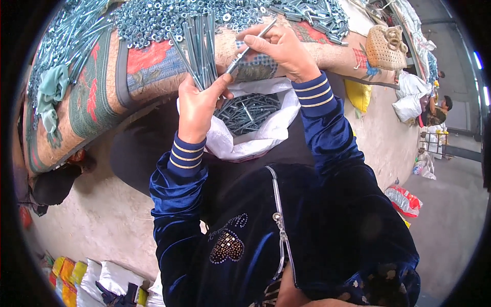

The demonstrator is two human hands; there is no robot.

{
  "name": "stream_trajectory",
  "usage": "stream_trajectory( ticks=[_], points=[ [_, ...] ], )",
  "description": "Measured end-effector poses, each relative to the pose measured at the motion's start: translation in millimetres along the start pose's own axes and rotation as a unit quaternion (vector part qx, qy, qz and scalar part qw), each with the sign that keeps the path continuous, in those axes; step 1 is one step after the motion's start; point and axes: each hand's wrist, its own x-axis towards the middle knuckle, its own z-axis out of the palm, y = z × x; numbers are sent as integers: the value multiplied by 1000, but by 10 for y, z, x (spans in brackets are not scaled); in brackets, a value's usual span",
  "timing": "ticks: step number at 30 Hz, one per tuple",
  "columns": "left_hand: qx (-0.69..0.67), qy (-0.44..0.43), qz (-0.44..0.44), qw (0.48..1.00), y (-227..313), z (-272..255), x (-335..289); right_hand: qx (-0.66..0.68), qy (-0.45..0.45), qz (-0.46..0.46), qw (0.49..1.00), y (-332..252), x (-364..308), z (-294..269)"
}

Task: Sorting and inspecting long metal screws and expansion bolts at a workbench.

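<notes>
My left hand is closed around a bundle of long thin metal bolts that fan upward. My right hand pinches one assembled bolt, held at a slant. The thicker, sleeve-like lower end of that bolt meets my left thumb and fingertips. Below both hands, a white woven sack gapes in my lap, with many similar bolts inside. Beyond my hands, a heap of small nuts covers the table. Short metal sleeves are piled to the right of the nuts.
Long bolts lie heaped at the left, near a green cloth. A patterned cover drapes the table edge. A woven basket sits at the right end. Further right are white sacks and a seated person.
</notes>
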Motion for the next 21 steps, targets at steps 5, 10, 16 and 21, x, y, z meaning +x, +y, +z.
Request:
stream_trajectory(
  ticks=[5,10,16,21],
  points=[
    [20,8,-11,1000,-18,-25,9,-166,-45,22,985,-20,-27,-57],
    [28,7,-2,1000,8,1,20,-259,-47,115,958,-53,-10,-136],
    [32,-4,-3,999,66,7,21,-143,-35,95,984,49,-33,-151],
    [96,26,-13,995,-5,46,-6,-45,-74,67,994,115,-120,73]
  ],
)
